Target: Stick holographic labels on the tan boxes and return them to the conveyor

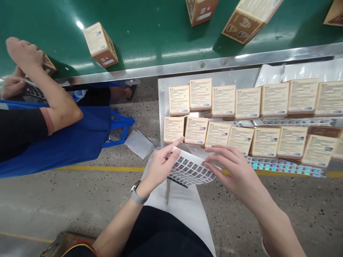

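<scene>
My left hand [158, 167] grips the left edge of a sheet of stickers [193, 166], thumb on top and index finger stretched toward the boxes. The sheet bends downward over my lap and carries rows of small dark, shiny labels. At its right edge, my right hand [235, 171] pinches with thumb and fingertips; whether a single sticker is between them is too small to see. Just beyond my hands stand two rows of cream-and-brown boxes, among them a front box [196, 130] with a small coloured sticker and a left-end box [173, 129] where none shows.
A metal side table [164, 96] bears the boxes and more shiny sticker sheets [286, 167]. Behind its rail lies a green conveyor belt [150, 32] with several boxes [102, 44]. A co-worker's arm [57, 89] reaches in at left, beside a blue chair [118, 125]. Papers [139, 144] lie on the floor.
</scene>
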A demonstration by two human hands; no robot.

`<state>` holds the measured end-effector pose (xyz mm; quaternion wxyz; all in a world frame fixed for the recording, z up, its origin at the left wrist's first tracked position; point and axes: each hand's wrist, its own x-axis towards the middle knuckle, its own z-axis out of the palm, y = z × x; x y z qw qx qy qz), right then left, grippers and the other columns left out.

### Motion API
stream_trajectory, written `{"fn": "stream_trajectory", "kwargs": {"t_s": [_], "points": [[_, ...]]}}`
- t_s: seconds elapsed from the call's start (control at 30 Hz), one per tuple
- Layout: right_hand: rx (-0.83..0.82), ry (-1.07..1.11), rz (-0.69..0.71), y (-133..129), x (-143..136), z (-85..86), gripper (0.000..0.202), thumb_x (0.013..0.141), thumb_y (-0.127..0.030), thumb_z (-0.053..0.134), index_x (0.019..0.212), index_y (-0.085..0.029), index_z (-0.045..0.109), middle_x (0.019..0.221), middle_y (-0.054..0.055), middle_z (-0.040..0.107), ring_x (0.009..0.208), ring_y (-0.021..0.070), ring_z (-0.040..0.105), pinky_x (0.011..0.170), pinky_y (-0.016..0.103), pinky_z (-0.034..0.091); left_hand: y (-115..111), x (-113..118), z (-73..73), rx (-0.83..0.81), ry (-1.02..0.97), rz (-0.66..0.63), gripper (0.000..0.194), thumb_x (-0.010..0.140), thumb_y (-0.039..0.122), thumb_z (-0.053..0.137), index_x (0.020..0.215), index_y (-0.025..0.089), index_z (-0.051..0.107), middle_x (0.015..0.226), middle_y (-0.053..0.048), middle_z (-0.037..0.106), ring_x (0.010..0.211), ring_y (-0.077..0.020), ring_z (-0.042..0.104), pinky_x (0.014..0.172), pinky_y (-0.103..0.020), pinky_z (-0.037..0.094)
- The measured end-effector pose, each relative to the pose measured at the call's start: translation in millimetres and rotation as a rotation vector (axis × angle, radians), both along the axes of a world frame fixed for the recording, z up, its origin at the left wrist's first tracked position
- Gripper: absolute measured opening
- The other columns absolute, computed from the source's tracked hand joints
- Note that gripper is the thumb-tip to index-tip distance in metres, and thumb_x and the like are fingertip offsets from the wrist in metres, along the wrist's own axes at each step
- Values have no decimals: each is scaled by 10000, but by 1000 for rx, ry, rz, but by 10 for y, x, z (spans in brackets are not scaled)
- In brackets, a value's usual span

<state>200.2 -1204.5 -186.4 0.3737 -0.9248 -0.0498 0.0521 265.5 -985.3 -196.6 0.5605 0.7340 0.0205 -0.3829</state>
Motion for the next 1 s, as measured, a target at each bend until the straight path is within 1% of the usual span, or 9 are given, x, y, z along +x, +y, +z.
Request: {"fn": "stream_trajectory", "kwargs": {"t_s": [0.07,0.17,0.23,0.33,0.4,0.5,0.6,0.87,1.0], "points": [[23,1,-47,128,30,37,122,939,-217,577,842,-249,643,1017,75,741,1049,281,658,862,469,522,118,59,-23,56,-3,0,421,986,479,452,1167,183,690,1125,-81,743,666,-157,535,612,-269,422],[167,113,-179,299,134,79,103,914,-262,614,822,-257,662,1041,64,739,1063,268,666,884,452,538,291,123,-55,109,-40,-63,392,990,450,442,1111,178,696,1183,-96,729,622,-144,524,595,-272,438],[314,247,-406,406,257,43,100,881,-324,656,812,-255,675,989,54,748,972,248,700,836,424,568,366,136,-73,79,-100,-185,341,994,402,444,986,181,703,1330,-101,653,695,-155,581,666,-286,472],[582,443,-776,565,480,-132,208,775,-409,751,838,-224,681,802,33,740,723,201,713,677,362,594,387,123,-102,26,-180,-412,317,1003,330,435,812,193,648,1465,-63,534,742,-152,632,718,-301,483],[720,520,-871,658,604,-278,278,712,-421,786,837,-199,674,692,8,702,568,150,657,553,299,559,355,112,-122,45,-220,-495,303,1003,298,435,785,199,619,1482,-43,513,712,-144,644,676,-304,472],[761,540,-900,742,699,-429,279,689,-411,782,789,-181,659,601,-26,640,415,82,530,407,229,425,302,116,-148,86,-250,-518,288,1004,272,432,783,200,602,1492,-25,500,748,-161,680,649,-319,464],[729,528,-920,759,720,-469,278,694,-414,771,778,-178,651,566,-45,601,357,57,459,361,216,339,287,133,-169,91,-246,-519,289,1007,255,422,773,203,584,1495,-1,492,860,-188,709,677,-330,477],[667,524,-925,780,730,-453,299,706,-444,749,810,-175,666,555,-49,577,370,49,384,363,220,312,316,173,-190,77,-229,-535,277,1007,274,431,758,210,533,1497,20,489,949,-201,720,657,-313,486],[571,498,-910,819,722,-449,270,740,-440,718,793,-182,655,541,-52,565,363,59,378,373,231,300,315,185,-174,69,-208,-532,262,1000,257,441,755,212,519,1498,34,489,963,-195,719,669,-302,491]]}}
